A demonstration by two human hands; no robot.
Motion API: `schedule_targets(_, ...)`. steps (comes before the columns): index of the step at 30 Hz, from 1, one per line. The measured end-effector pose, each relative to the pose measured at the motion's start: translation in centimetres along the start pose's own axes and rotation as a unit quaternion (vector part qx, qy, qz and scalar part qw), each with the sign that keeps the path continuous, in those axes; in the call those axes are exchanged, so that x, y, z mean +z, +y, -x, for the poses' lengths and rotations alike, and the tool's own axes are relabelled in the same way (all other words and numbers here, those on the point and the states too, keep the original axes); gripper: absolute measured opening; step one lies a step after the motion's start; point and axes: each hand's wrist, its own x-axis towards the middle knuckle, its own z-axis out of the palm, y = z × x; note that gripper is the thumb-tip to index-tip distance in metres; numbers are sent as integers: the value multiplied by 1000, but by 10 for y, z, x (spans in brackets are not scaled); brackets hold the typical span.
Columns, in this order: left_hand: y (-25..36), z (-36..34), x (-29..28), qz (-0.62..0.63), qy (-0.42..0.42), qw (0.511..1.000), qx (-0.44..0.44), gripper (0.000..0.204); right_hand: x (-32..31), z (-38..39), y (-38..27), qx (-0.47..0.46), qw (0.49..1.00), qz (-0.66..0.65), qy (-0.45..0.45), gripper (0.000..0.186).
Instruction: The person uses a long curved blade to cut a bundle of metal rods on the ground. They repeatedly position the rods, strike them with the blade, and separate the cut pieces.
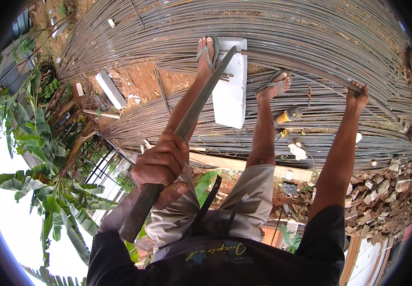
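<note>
Head view: dark bar [198,109] aslant, far end rightward

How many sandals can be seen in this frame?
2. One sandal is on the left foot, by the long white block's left edge; the other sandal is on the right foot, right of the block, over metal rods. No others show.

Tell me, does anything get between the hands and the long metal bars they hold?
Nothing visible does. The left hand wraps directly around the dark grey bar, and the right hand closes bare around the brownish bar. The yellow-and-black power tool lies apart from both bars.
</note>
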Motion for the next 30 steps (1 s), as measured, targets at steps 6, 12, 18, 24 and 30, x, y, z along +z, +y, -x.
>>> schedule_targets(6,18,-11,32,-31,-61,998,-3,40,21,8,-29,14,998,40,35,28)
schedule_targets(12,36,-20,27,75,-158,967,184,35,-16,-24,-69,13,998,19,54,39)
schedule_targets(18,47,-23,38,-20,-250,956,155,29,7,-6,-62,51,997,25,56,35)
schedule_targets(24,32,-34,64,6,-126,966,224,30,-34,-19,-84,-1,991,-19,132,36)
schedule_targets(30,37,-55,57,29,-58,969,237,27,-30,52,-96,-24,985,-16,171,28)
